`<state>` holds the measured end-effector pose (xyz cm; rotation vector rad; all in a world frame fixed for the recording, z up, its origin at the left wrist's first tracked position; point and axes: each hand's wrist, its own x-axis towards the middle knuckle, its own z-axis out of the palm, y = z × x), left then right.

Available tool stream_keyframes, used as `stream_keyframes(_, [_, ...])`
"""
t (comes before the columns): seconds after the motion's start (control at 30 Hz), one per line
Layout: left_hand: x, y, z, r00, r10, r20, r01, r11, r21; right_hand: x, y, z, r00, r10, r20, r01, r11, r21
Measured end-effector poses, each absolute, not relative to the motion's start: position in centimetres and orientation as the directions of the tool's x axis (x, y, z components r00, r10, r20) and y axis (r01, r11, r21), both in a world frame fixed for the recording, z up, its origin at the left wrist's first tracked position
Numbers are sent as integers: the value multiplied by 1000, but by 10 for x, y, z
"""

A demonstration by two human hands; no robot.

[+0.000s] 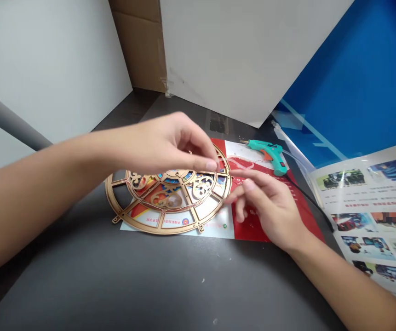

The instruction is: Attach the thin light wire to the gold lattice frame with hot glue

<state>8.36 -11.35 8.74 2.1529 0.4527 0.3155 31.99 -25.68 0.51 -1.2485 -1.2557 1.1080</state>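
The person's left hand [170, 142] hangs over the top of a gold openwork wheel [168, 198], with the thumb and fingers drawn together into a pinch just above its upper rim. That hand blocks the top of the wheel from view, so I can't tell whether the pinch has hold of anything. The right hand [266, 207] sits to the wheel's right, half open and loosely curled, with its index finger reaching toward the rim; it doesn't seem to be gripping anything.

The wheel lies flat on a red-and-white printed sheet [249, 220], overhanging the sheet's left edge onto a dark grey table [149, 276]. It is round, so it has no long axis, though small tabs jut from its rim at the lower left and bottom. Colourful printing shows through its openings, too broken up to read.

Just beyond the right hand, a teal hot glue gun [265, 151] lies on the sheet, its nozzle pointing left. A black cord [308, 197] runs from it toward the lower right, and a clear strip beside it is hard to make out. Farther right lies a glossy brochure [373, 220], cut off by the edge of the view, with part of its text blurred. Behind everything stand a white board [235, 46], a blue panel [339, 69] and a cardboard box [139, 41], partly hidden behind the board.
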Motion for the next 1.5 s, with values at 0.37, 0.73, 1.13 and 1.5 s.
stream_keyframes(0.37, [63, -70, 74, 887, 462, -22, 267, -474, 839, 330, -257, -5, -410, 828, 382, 742, 546, -388])
stream_keyframes(0.73, [59, -49, 50, 928, 325, -182, 338, -528, 779, 331, -259, -11, -392, 861, 325, 747, 504, -433])
stream_keyframes(1.13, [60, -74, 73, 893, 397, -214, 451, -788, 419, 332, -259, -15, -389, 867, 311, 738, 495, -458])
stream_keyframes(1.5, [71, -80, 59, 940, 274, -205, 341, -785, 516, 331, -259, -10, -394, 868, 302, 743, 494, -451])
